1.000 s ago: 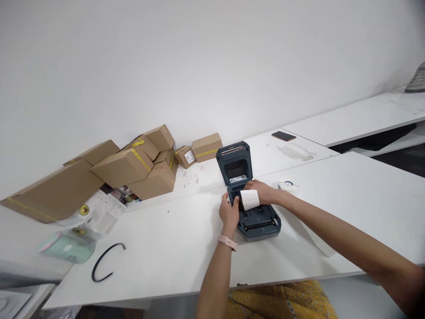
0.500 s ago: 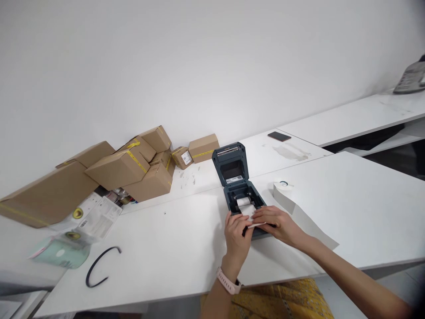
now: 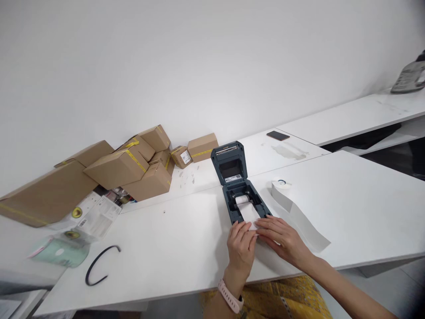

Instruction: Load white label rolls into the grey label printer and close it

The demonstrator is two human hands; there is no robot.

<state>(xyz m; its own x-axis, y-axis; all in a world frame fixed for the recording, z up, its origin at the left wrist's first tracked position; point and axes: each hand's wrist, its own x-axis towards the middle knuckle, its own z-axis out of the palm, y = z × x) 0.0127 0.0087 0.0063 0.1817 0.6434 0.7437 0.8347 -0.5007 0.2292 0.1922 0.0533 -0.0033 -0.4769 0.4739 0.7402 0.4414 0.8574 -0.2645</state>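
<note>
A dark label printer [image 3: 229, 199] stands on the white table with its lid tipped back. Inside it sits a small roll of white paper, and a paper strip [image 3: 248, 212] runs from the roll toward the printer's front edge. My left hand [image 3: 241, 246], with a pink watch band on the wrist, has its fingers closed on the strip's left side at that edge. From the right, my right hand [image 3: 280, 237] pinches the same strip, its fingertips close to the left ones. The strip's end is largely hidden beneath the fingers.
Right of the printer lies a label roll [image 3: 281, 186] with a long tail unrolled. Behind it is a phone [image 3: 278, 135]. Several cardboard boxes [image 3: 116, 170] are piled at the left by the wall. A black curved band [image 3: 94, 266] and a green pouch [image 3: 61, 252] lie front left.
Both hands have moved toward me, drawing the paper strip farther out over the printer's front. The printer lid stays raised.
</note>
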